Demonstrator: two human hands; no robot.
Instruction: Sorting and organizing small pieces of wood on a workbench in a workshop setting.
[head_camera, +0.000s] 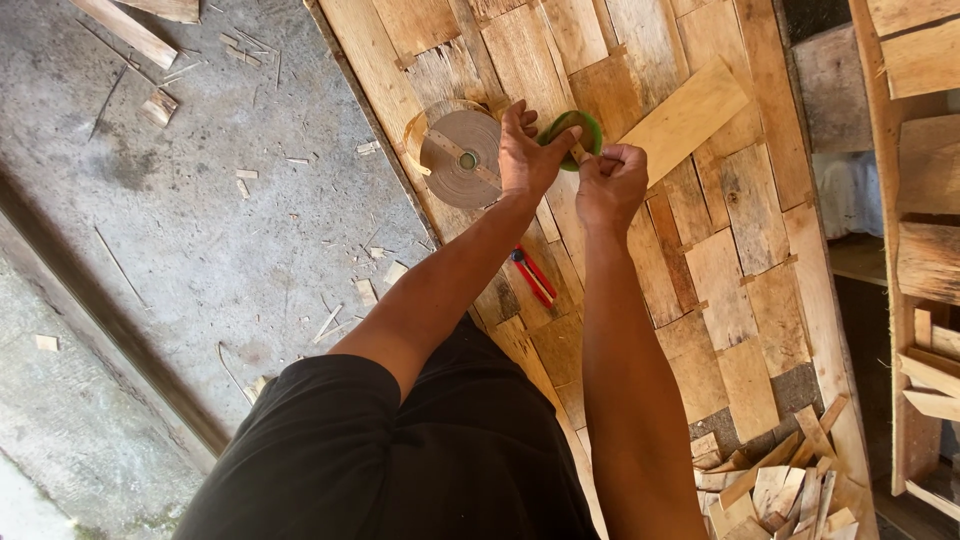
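My left hand (524, 152) rests on a small green ring-shaped holder (588, 128), fingers spread over its left side. My right hand (611, 182) pinches a thin brown strip end at the holder's lower edge. Both hands work above a board of patched thin wood sheets (640, 250). A large roll of brown paper tape (462, 156) lies flat just left of my left hand, with a small wooden stick across it. A loose pale wood strip (688, 115) lies at an angle right of the hands.
A red-handled cutter (534, 277) lies on the board between my forearms. Wood offcuts are piled at the lower right (780, 485). Concrete floor with chips and splinters (200, 200) spreads to the left. Stacked wooden pieces (925, 250) stand along the right edge.
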